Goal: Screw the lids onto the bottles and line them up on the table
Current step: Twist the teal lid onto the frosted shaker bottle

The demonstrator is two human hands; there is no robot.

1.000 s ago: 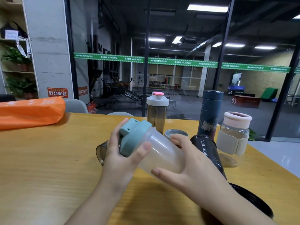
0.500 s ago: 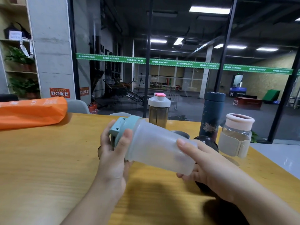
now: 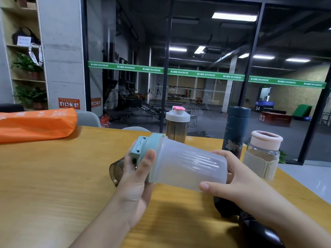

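Frosted shaker bottle (image 3: 189, 167) held sideways above the table (image 3: 53, 176), likely so the two hands can twist against each other. Right hand (image 3: 231, 181) fingers curled round the base end, thumb under. Left hand (image 3: 136, 174) fingers wrapped on the teal lid (image 3: 152, 153), thumb across its rim. Beyond the fingers: pink-capped bottle (image 3: 177, 122), dark flask (image 3: 235, 129), open jar (image 3: 263, 154) standing upright, probably the line.
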